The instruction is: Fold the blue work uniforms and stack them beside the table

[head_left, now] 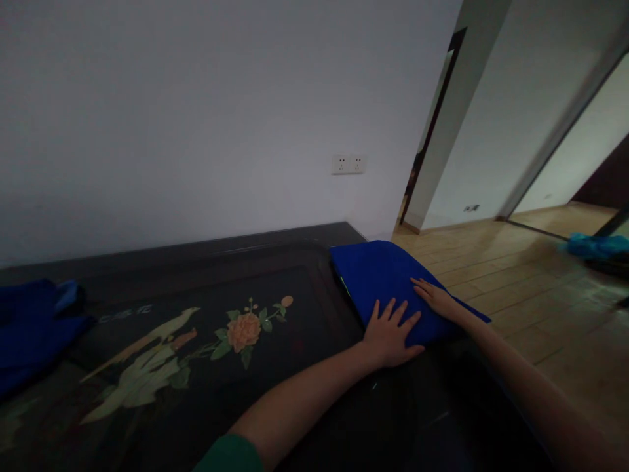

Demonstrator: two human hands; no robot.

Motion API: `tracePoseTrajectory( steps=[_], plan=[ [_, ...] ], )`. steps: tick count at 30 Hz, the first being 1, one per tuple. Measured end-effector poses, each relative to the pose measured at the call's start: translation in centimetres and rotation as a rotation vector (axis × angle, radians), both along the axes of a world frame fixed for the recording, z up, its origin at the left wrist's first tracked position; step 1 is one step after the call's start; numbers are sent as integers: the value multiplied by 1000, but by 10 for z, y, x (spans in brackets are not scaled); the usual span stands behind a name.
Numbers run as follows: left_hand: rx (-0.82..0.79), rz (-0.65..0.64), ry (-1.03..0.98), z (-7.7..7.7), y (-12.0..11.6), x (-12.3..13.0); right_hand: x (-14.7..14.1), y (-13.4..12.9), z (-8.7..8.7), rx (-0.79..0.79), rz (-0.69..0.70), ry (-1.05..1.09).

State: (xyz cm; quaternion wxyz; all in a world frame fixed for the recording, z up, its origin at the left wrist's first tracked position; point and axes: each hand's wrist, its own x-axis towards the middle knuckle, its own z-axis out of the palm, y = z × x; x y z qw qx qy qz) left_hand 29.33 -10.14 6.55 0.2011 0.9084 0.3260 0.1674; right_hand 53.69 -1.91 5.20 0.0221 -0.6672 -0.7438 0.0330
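A folded blue cloth (381, 265) lies at the right end of a dark table (314, 308), with its right corner reaching the table's edge. My left hand (390, 334) rests flat on the cloth's near left part, its fingers spread. Farther right, my right hand (435, 298) lies on the same cloth with its fingers stretched out toward the left. Neither hand grips anything. Another blue cloth (34, 328), loosely bunched, is on the table at the far left.
The tabletop bears a painted bird and flower (244, 331). Behind it stands a pale wall with a double socket (348, 164). Wooden floor (491, 255) stretches to the right, where a light-blue plastic item (597, 246) lies.
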Motion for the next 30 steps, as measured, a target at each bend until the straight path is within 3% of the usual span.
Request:
tracePoseTrajectory(
  steps=[2, 5, 8, 11, 14, 19, 22, 24, 26, 27, 28, 30],
  plan=[
    [33, 7, 0, -3, -4, -4, 4, 13, -1, -127, -47, -12],
    [42, -20, -10, -1, -3, -6, -13, 33, 9, -99, -184, -83],
    [11, -78, -10, 2, 0, -4, -66, 56, 17, -46, -201, -63],
    [-54, -133, 33, 0, 2, -2, -129, 78, 14, -193, -29, -13],
    [-92, -144, 25, -4, 4, -1, -170, 96, 0, -323, 11, -47],
    [-25, -99, 2, -7, 4, 2, -179, 102, -22, -269, -7, -83],
    [-41, -140, 8, 5, 3, -6, -173, 98, -23, -207, 16, -37],
    [-148, -296, 5, 19, 1, -29, -169, 95, -17, -150, 20, 37],
    [-257, -436, -40, 34, -2, -71, -164, 89, -6, -47, -22, 132],
    [-276, -420, -93, 41, -4, -100, -161, 84, 1, 22, -50, 179],
    [-283, -325, -139, 46, -7, -134, -159, 76, 8, 83, -57, 226],
    [-299, -53, -212, 49, -14, -211, -156, 52, 22, 162, 23, 329]
  ],
)
